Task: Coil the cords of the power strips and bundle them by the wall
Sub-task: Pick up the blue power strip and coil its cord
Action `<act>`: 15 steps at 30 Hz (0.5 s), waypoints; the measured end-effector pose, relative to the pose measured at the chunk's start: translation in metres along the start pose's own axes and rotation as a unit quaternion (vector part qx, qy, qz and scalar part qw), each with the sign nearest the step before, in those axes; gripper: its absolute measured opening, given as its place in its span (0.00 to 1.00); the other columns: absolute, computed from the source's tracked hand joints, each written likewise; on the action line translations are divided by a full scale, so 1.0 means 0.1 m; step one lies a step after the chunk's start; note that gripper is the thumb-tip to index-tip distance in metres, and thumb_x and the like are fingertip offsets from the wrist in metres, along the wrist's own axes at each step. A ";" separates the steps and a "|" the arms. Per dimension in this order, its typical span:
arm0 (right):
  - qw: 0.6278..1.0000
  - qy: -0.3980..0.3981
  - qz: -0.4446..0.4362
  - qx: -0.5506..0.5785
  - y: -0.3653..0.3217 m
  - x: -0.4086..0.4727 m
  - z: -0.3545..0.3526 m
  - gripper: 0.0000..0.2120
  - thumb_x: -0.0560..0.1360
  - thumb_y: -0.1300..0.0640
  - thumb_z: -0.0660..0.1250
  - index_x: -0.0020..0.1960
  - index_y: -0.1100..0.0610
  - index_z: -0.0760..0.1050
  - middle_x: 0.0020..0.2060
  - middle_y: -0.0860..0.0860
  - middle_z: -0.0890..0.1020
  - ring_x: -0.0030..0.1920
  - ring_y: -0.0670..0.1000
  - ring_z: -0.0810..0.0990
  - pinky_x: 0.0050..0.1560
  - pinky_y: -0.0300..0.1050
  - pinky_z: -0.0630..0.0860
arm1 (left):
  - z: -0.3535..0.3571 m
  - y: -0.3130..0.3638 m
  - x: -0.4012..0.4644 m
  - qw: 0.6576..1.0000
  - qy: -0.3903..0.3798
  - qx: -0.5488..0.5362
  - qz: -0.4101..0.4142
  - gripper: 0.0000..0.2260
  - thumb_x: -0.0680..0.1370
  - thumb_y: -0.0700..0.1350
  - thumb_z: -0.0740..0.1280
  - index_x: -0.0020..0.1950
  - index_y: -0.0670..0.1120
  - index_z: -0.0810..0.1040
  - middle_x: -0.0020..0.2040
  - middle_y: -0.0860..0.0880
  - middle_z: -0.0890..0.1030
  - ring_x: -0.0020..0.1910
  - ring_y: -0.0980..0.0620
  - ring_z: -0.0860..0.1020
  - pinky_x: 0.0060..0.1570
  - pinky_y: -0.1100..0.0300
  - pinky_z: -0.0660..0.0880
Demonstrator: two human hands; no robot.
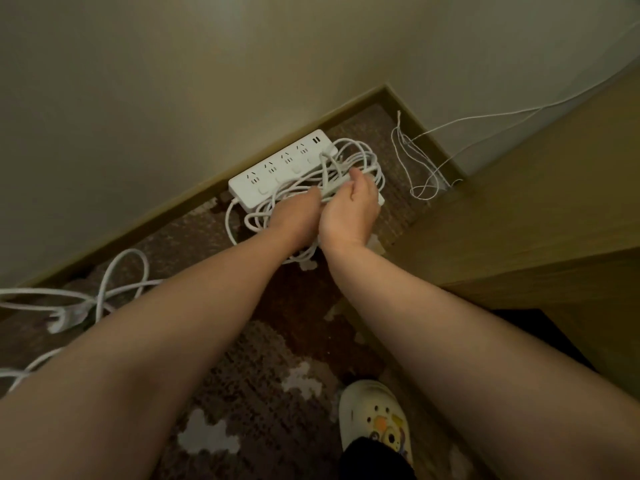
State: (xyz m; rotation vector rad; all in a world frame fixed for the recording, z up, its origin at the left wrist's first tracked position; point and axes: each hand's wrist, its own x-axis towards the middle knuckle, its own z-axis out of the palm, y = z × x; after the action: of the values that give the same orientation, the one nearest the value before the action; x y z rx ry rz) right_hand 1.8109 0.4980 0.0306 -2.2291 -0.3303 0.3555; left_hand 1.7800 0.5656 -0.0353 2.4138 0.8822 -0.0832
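- Looks like a room in a home, or maybe a hotel room, hard to say which.
- Patterned brown carpet [263,372] with pale blotches fills the lower middle of the frame, so it's no workshop or lab.
- Plain cream wall [173,81] across the top, with an olive-brown baseboard [166,216] running diagonally through the middle.
- Wooden furniture [540,209] takes up the right side, maybe a cabinet or bed frame.
- White household power strip [277,169] sits on the carpet against the baseboard, middle of the frame.
- Cream clog-style slipper [374,414] with charms at the bottom, indoor footwear.
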 end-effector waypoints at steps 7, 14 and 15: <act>0.981 -0.042 0.034 -0.187 0.09 0.11 -0.05 0.22 0.81 0.56 0.54 0.75 0.56 0.65 0.77 0.57 0.60 0.75 0.59 0.61 0.73 0.55 0.61 | 0.19 0.10 -0.07 0.997 -0.034 0.003 0.069 0.13 0.77 0.44 0.60 0.61 0.45 0.71 0.61 0.44 0.77 0.59 0.42 0.76 0.53 0.47 0.72; 0.954 -0.101 0.070 -0.272 0.56 0.04 0.00 0.25 0.79 0.58 0.57 0.76 0.55 0.62 0.76 0.58 0.61 0.72 0.61 0.66 0.70 0.56 0.66 | 0.39 -0.31 -0.24 0.987 0.009 0.111 0.120 0.11 0.73 0.47 0.66 0.51 0.46 0.69 0.48 0.44 0.81 0.49 0.40 0.78 0.48 0.50 0.67; 0.959 -0.093 0.085 -0.255 0.58 0.04 0.01 0.24 0.79 0.59 0.57 0.75 0.55 0.64 0.73 0.58 0.64 0.69 0.60 0.68 0.67 0.55 0.67 | 0.41 -0.32 -0.24 0.987 0.012 0.110 0.119 0.10 0.74 0.48 0.65 0.52 0.47 0.70 0.49 0.44 0.81 0.50 0.41 0.78 0.49 0.50 0.67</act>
State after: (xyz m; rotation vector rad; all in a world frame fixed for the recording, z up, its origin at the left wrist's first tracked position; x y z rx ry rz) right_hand 1.8213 0.4645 -0.0157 -2.7469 -0.3604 0.6347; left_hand 1.7472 0.5504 -0.0791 2.7122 0.6165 -0.0645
